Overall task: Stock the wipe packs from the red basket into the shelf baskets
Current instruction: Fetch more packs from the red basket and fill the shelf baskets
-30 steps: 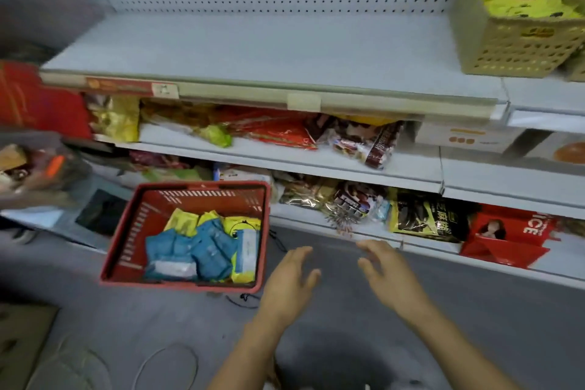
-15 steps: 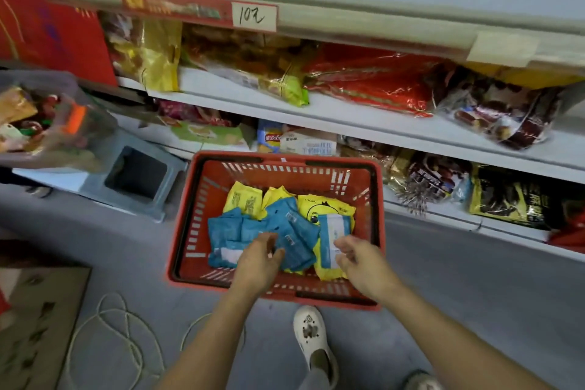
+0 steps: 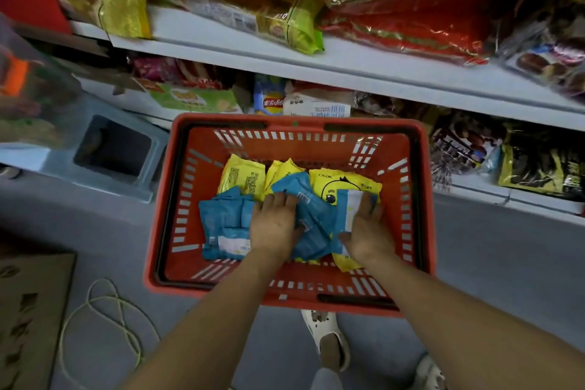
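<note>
Hands are dropping into the red basket (image 3: 294,121): left hand (image 3: 275,225) settling on blue packs (image 3: 228,218), right hand (image 3: 368,231) pinching a white-faced pack (image 3: 348,209).

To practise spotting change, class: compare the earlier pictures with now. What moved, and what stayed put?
Both hands dropped from above the floor into the basket. The left hand now rests on the blue packs; the right hand grips a white-labelled pack. The view closed in. The packs stay in the basket, none lifted out.
</note>
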Motion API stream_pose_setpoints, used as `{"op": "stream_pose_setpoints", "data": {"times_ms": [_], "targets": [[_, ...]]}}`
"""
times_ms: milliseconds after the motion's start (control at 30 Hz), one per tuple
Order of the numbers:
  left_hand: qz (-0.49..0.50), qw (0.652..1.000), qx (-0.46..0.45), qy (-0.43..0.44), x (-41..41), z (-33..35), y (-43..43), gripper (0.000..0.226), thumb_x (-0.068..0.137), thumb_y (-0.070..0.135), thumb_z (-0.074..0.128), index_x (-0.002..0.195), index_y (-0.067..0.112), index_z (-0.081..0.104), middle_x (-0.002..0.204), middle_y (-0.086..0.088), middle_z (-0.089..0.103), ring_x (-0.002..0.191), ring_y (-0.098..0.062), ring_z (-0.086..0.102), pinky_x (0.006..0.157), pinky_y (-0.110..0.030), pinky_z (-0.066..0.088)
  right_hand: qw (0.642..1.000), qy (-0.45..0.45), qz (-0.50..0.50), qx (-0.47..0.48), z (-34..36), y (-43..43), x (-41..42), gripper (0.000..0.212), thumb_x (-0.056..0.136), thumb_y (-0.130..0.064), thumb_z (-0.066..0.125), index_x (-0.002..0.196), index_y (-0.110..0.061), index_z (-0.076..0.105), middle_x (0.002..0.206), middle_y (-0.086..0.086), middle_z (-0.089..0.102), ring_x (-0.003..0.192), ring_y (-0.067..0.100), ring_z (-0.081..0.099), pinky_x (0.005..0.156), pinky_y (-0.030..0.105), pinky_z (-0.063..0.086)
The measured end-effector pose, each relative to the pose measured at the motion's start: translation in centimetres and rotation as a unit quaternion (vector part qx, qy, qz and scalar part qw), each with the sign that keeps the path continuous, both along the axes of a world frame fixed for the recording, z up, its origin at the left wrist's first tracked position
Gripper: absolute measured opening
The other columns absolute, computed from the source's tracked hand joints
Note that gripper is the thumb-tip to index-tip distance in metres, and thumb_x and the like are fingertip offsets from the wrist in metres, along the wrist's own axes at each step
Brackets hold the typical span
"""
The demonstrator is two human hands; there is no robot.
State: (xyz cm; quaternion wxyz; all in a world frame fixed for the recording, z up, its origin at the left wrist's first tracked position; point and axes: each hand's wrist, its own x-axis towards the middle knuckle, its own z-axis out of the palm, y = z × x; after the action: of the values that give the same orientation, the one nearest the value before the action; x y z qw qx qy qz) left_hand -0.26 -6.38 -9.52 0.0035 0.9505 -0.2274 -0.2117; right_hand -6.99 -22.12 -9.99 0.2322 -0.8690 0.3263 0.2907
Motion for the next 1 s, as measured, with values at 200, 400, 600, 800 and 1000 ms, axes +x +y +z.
{"op": "stream_pose_setpoints", "data": {"times_ms": [200,400,600,800,1000], "targets": [[-0.055,0.997,0.007,0.058,0.5,-0.1,-0.4,0.032,0.091,0.033,0.057,0.12,0.019,0.054,0.124,-0.003,0.058,0.121,-0.024,0.049,0.098,-0.035,0.034,0.993,-0.038,-0.111,0.033,-0.3,-0.6,-0.2,0.087,0.081,-0.021,0.072,0.144,-0.015,0.012,0.112,0.015,0.063,0.092,0.034,0.065,0.066,0.035,0.047],[0.169,0.963,-0.184,0.098,-1.2,5.1,0.5,0.015,0.085,0.017,0.061,0.089,0.014,0.048,0.076,-0.009,0.06,0.072,-0.03,0.056,0.065,-0.04,0.046,0.937,-0.172,-0.231,0.197,4.2,-0.6,-1.3,0.048,0.077,-0.014,0.071,0.114,-0.014,0.041,0.087,0.002,0.062,0.08,0.025,0.065,0.071,0.042,0.057],[0.278,0.907,-0.296,0.111,-6.9,12.6,-2.5,0.018,0.09,0.017,0.06,0.083,0.015,0.044,0.071,-0.006,0.056,0.062,-0.02,0.051,0.063,-0.039,0.044,0.88,-0.276,-0.27,0.278,12.7,-4.4,-6.2,0.034,0.079,-0.004,0.07,0.102,-0.017,0.049,0.092,0.0,0.064,0.084,0.021,0.065,0.075,0.036,0.055],[0.356,0.801,-0.437,0.203,-14.2,19.3,-11.4,0.028,0.092,0.003,0.057,0.114,0.017,0.047,0.086,-0.001,0.058,0.059,-0.005,0.055,0.046,-0.01,0.041,0.841,-0.313,-0.28,0.342,20.1,-13.1,-13.8,0.033,0.084,-0.004,0.068,0.105,-0.021,0.047,0.101,0.004,0.067,0.086,0.017,0.068,0.07,0.033,0.058],[0.36,0.672,-0.566,0.314,-22.3,25.1,-23.4,0.041,0.089,0.005,0.065,0.123,0.028,0.058,0.103,-0.007,0.072,0.083,-0.022,0.073,0.072,-0.043,0.061,0.821,-0.361,-0.301,0.323,26.1,-23.6,-22.8,0.052,0.082,-0.01,0.073,0.123,-0.02,0.043,0.102,0.002,0.07,0.087,0.018,0.07,0.067,0.032,0.056]]}}
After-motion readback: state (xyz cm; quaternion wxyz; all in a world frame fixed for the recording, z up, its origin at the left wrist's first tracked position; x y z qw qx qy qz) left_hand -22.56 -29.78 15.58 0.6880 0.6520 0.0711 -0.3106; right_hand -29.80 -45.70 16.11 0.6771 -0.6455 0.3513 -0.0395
